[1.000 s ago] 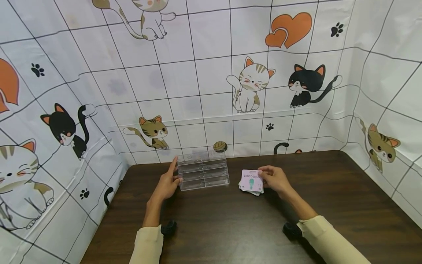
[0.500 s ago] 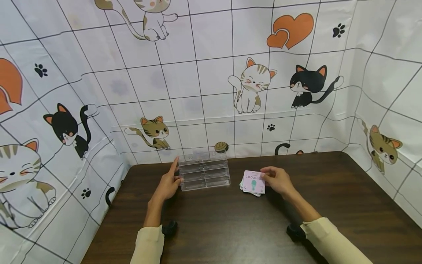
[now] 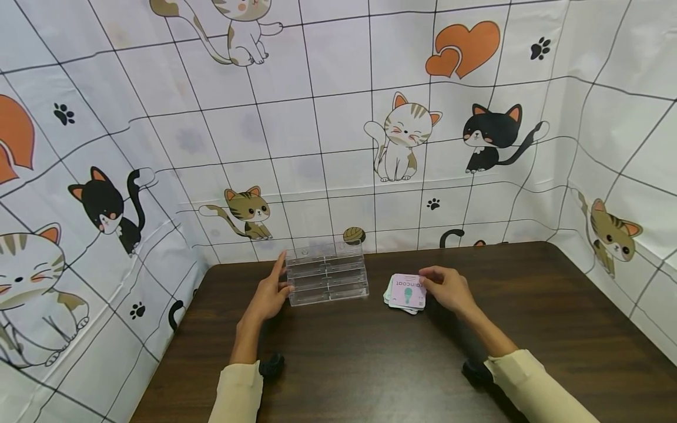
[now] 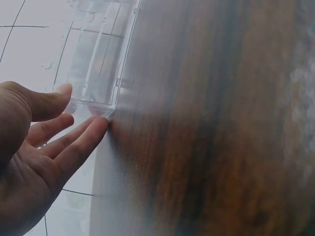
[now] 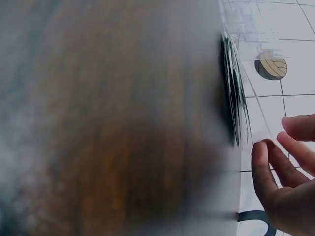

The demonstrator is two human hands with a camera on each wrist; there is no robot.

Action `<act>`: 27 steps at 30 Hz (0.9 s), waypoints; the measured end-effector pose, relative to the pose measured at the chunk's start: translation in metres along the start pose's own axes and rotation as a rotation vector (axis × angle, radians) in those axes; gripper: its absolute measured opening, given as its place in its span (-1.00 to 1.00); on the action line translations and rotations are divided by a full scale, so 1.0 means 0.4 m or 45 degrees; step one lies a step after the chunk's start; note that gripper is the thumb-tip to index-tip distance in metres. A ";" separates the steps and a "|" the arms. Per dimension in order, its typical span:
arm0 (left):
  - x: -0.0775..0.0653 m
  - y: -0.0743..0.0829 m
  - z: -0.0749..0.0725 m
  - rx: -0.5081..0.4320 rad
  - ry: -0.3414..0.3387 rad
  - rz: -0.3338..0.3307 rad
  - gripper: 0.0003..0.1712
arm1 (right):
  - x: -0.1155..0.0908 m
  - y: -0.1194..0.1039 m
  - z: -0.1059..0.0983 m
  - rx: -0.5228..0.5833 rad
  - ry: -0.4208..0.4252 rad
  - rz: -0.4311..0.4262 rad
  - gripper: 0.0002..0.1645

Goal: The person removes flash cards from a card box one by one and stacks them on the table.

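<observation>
A clear plastic rack (image 3: 327, 274) with stepped compartments stands near the table's back edge. My left hand (image 3: 268, 296) touches its left end, fingers extended; the left wrist view shows the fingertips against the corner of the clear rack (image 4: 101, 73). To the right of the rack lies a small stack of cards (image 3: 388, 298). On top is a pink card (image 3: 408, 292) printed "raincoat", upside down, with a green figure. My right hand (image 3: 448, 289) pinches this card's right corner. In the right wrist view the top card's edge tilts up from the stack (image 5: 231, 88) toward the fingertips (image 5: 261, 150).
The dark brown wooden table (image 3: 365, 364) reaches back to a wall sheet (image 3: 338, 129) with a grid and cartoon cats. The sheet also covers the left and right sides. A dark band (image 3: 271, 366) shows at the left wrist, another dark device (image 3: 476, 373) at the right.
The pink card has slid slightly to the right with my right hand, baring more of the cards beneath on the left. My left hand stays at the rack.
</observation>
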State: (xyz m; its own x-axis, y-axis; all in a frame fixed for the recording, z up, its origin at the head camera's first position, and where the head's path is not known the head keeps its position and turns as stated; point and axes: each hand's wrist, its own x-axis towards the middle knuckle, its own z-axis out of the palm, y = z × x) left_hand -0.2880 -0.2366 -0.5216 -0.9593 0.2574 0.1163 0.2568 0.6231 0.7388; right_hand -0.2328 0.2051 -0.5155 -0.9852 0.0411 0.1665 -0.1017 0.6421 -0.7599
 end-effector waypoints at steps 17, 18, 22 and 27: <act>-0.005 0.003 -0.006 0.049 0.011 0.011 0.10 | -0.010 0.002 -0.012 -0.069 0.059 0.015 -0.70; -0.005 0.003 -0.006 0.056 0.012 0.009 0.10 | -0.009 0.002 -0.012 -0.066 0.063 0.021 -0.70; -0.004 0.004 -0.009 0.073 0.015 -0.009 0.10 | -0.010 0.001 -0.014 -0.043 0.080 0.040 -0.72; -0.006 0.009 -0.014 0.098 0.028 -0.015 0.11 | -0.015 0.002 -0.018 -0.020 0.086 0.055 -0.69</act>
State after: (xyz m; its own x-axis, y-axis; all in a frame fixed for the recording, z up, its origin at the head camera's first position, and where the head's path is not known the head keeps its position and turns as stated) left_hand -0.2856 -0.2390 -0.5156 -0.9645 0.2337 0.1233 0.2529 0.6813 0.6869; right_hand -0.2261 0.2109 -0.5126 -0.9770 0.1204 0.1761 -0.0564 0.6503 -0.7576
